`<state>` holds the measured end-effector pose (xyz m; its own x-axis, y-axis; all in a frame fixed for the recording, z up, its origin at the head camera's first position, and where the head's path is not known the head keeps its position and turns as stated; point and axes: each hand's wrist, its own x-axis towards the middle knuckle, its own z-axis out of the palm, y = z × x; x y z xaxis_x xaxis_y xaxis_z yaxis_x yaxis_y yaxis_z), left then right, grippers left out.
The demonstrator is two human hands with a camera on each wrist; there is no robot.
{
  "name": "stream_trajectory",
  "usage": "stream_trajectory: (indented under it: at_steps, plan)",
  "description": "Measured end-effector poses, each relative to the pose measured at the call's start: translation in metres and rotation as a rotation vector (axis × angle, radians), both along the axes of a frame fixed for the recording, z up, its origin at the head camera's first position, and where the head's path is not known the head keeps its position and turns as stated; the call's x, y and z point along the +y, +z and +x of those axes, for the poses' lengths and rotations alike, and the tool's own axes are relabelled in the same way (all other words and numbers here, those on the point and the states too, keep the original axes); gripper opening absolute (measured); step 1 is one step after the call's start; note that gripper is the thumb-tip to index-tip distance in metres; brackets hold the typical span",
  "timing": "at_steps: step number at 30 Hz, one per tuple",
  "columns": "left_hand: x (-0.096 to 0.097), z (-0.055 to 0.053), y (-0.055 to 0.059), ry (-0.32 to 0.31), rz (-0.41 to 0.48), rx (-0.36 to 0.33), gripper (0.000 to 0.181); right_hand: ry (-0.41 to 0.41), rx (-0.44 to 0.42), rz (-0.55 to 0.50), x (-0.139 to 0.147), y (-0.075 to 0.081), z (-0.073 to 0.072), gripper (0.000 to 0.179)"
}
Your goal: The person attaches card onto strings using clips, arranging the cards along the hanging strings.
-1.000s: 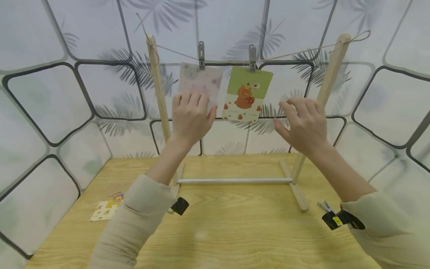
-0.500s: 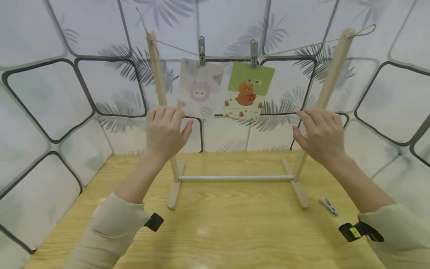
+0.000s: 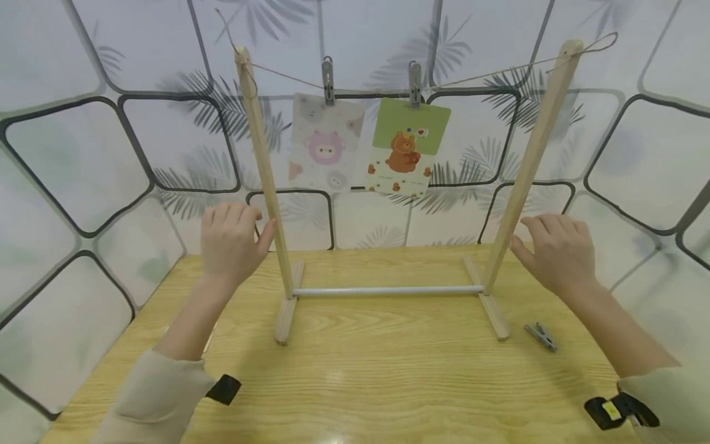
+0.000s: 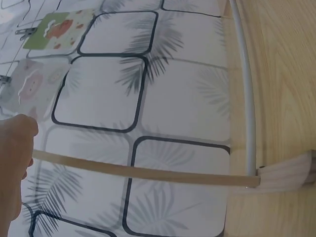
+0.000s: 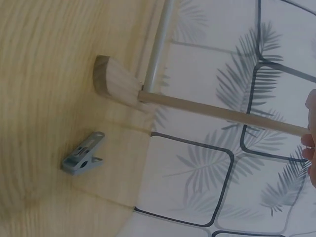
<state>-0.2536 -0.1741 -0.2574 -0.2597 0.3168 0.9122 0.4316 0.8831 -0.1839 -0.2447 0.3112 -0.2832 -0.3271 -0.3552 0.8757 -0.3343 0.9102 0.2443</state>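
Observation:
Two cards hang from a twine line, each by a metal clip: a pale card with a pink animal (image 3: 325,148) and a green-topped card with a brown bear (image 3: 407,148). The left clip (image 3: 328,81) and right clip (image 3: 415,85) grip their top edges. My left hand (image 3: 232,243), fingers loosely bent and holding nothing, is beside the left wooden post (image 3: 259,148). Beside the right post (image 3: 538,148) is my right hand (image 3: 557,253), also without anything in it. In the right wrist view only its fingers (image 5: 311,140) show at the edge.
A spare metal clip (image 3: 541,337) lies on the wooden table (image 3: 388,370), right of the rack's right foot (image 3: 493,316). A white rod (image 3: 388,290) joins the two posts low down. Behind stands a patterned cloth wall (image 3: 366,222).
Both hands have moved outward and down, away from the hanging cards. The pale card is uncovered, the spare clip shows fully, and the left arm hides nearly all of a card on the table.

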Motion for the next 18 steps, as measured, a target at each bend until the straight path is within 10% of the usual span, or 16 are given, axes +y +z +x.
stream_trajectory:
  at_steps: [18]
  plan:
    - [-0.08, 0.002, -0.059, 0.047, -0.11, -0.162, 0.024, -0.173, -0.409, -0.01, 0.042, -0.047, 0.031, 0.036]
